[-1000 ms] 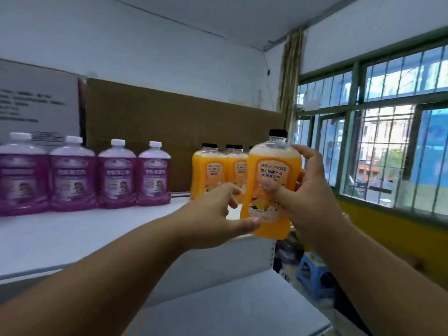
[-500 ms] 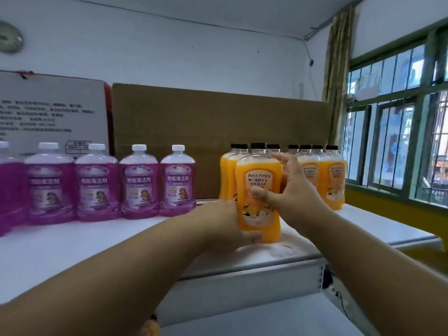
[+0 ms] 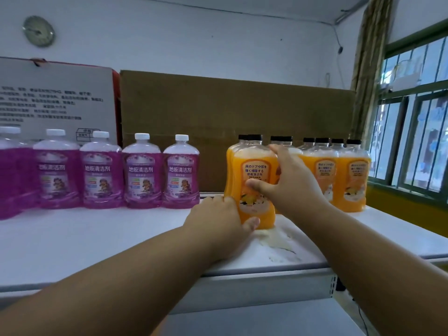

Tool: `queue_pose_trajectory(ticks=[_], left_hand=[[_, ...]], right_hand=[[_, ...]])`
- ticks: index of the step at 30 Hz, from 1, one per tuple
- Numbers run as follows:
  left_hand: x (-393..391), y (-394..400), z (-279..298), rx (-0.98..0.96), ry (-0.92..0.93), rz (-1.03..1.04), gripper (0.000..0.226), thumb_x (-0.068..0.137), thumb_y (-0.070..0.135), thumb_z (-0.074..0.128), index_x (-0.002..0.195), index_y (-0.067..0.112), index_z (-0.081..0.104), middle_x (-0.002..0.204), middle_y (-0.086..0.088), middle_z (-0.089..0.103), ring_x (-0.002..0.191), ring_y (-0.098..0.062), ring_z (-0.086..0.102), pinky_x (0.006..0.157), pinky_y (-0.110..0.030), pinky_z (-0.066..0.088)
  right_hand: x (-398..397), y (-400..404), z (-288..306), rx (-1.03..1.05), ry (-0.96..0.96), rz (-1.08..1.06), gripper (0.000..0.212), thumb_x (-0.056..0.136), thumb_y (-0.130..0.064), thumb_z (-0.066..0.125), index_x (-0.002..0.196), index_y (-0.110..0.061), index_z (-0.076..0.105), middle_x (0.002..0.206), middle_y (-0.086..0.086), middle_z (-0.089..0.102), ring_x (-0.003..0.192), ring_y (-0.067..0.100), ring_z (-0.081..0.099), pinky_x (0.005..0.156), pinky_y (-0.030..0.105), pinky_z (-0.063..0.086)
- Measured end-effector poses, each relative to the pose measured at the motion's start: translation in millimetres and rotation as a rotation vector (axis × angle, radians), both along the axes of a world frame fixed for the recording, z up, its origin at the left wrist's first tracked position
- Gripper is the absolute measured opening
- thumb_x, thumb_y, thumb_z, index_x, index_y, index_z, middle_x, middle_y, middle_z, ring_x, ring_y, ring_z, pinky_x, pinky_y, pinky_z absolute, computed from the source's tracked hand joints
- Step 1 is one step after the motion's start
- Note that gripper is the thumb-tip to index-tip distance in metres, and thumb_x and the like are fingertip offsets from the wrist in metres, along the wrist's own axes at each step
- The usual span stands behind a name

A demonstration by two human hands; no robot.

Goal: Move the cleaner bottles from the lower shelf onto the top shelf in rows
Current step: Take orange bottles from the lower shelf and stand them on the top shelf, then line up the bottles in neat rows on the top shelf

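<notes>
Orange bottle (image 3: 254, 187) (upright) gripped by both hands.

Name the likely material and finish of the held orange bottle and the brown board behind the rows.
Orange cleaner bottle: probably clear glossy plastic, since liquid shows through; black cap, printed label. Brown board: looks like matte corrugated cardboard, dull and creased.

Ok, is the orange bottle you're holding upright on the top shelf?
Upright: the orange bottle stands cap-up, base on the top shelf, both hands gripping it.
</notes>
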State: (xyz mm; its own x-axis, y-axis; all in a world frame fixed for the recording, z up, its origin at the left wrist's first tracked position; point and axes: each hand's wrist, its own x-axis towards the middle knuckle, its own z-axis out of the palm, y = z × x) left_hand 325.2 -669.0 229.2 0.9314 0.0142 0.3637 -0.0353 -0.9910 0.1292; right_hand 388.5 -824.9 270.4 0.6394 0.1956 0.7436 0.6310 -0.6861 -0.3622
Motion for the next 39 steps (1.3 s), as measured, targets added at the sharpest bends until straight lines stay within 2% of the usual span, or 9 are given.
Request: queue_pose_trajectory(ticks=[7, 12, 17, 21, 24, 27, 29, 33, 39], left_hand=[[-1, 1, 1, 0.013, 0.003, 0.004, 0.065, 0.091, 0.068, 0.039, 0.126, 0.015, 0.053, 0.128, -0.011, 0.059, 0.117, -0.03, 0.053, 0.097, -0.047, 0.045], [2, 4, 2, 0.013, 0.048, 0.0, 0.069, 0.091, 0.072, 0.037, 0.13, 0.017, 0.052, 0.131, -0.009, 0.057, 0.12, -0.029, 0.05, 0.098, -0.047, 0.044], [-4, 4, 3, -0.002, 0.011, 0.015, 0.065, 0.089, 0.072, 0.041, 0.124, 0.02, 0.055, 0.123, -0.006, 0.061, 0.111, -0.027, 0.056, 0.093, -0.045, 0.048], [-28, 1, 10, 0.02, -0.149, 0.03, 0.059, 0.088, 0.071, 0.045, 0.123, 0.024, 0.051, 0.113, 0.002, 0.058, 0.1, -0.017, 0.055, 0.087, -0.038, 0.05], [-65, -7, 3, -0.071, -0.295, -0.053, 0.051, 0.088, 0.069, 0.046, 0.123, 0.031, 0.049, 0.116, 0.009, 0.058, 0.101, -0.01, 0.052, 0.086, -0.031, 0.047], [-109, -22, -15, -0.088, -0.404, -0.076, 0.054, 0.089, 0.066, 0.043, 0.13, 0.033, 0.049, 0.127, 0.013, 0.057, 0.112, -0.009, 0.05, 0.094, -0.032, 0.041], [-138, -30, -29, -0.097, -0.456, -0.057, 0.055, 0.087, 0.064, 0.039, 0.128, 0.03, 0.054, 0.123, 0.011, 0.059, 0.108, -0.011, 0.051, 0.092, -0.033, 0.041], [-188, -40, -76, -0.182, -0.404, 0.026, 0.053, 0.085, 0.065, 0.035, 0.125, 0.034, 0.053, 0.118, 0.015, 0.056, 0.109, -0.008, 0.048, 0.093, -0.031, 0.038], [-245, -31, -159, -0.185, -0.159, 0.184, 0.054, 0.086, 0.06, 0.041, 0.131, 0.03, 0.045, 0.126, 0.01, 0.05, 0.115, -0.015, 0.044, 0.096, -0.033, 0.036]], right_hand=[[5, 3, -7, 0.046, -0.011, -0.016, 0.087, 0.077, -0.054, 0.074, 0.148, -0.033, 0.029, 0.135, 0.002, 0.052, 0.115, 0.019, 0.056, 0.088, 0.039, 0.056], [3, 8, -11, 0.041, -0.042, -0.062, 0.089, 0.079, -0.054, 0.072, 0.151, -0.029, 0.027, 0.138, 0.005, 0.049, 0.119, 0.021, 0.053, 0.087, 0.032, 0.05], [-14, 5, -16, 0.025, -0.072, -0.118, 0.093, 0.079, -0.059, 0.07, 0.151, -0.023, 0.024, 0.14, 0.007, 0.045, 0.123, 0.023, 0.049, 0.091, 0.035, 0.047], [-43, 0, -7, -0.003, -0.204, -0.084, 0.076, 0.085, -0.051, 0.067, 0.146, -0.02, 0.032, 0.14, 0.008, 0.045, 0.129, 0.024, 0.043, 0.101, 0.035, 0.037], [-73, -3, 2, -0.036, -0.281, -0.016, 0.068, 0.088, -0.045, 0.065, 0.144, -0.021, 0.036, 0.139, 0.006, 0.045, 0.128, 0.023, 0.044, 0.099, 0.031, 0.031], [-109, -6, 5, -0.014, -0.306, 0.085, 0.063, 0.087, -0.045, 0.064, 0.141, -0.023, 0.04, 0.136, 0.003, 0.046, 0.125, 0.02, 0.046, 0.099, 0.033, 0.036], [-135, -10, 0, -0.003, -0.286, 0.152, 0.061, 0.087, -0.046, 0.064, 0.14, -0.023, 0.043, 0.135, 0.004, 0.048, 0.123, 0.02, 0.047, 0.097, 0.035, 0.041], [-184, -20, -35, -0.047, -0.237, 0.286, 0.057, 0.087, -0.049, 0.065, 0.134, -0.022, 0.049, 0.126, 0.002, 0.056, 0.111, 0.016, 0.053, 0.086, 0.03, 0.043], [-240, -19, -116, -0.13, -0.069, 0.496, 0.053, 0.086, -0.043, 0.067, 0.131, -0.02, 0.054, 0.119, -0.003, 0.054, 0.105, 0.012, 0.052, 0.087, 0.03, 0.045]])
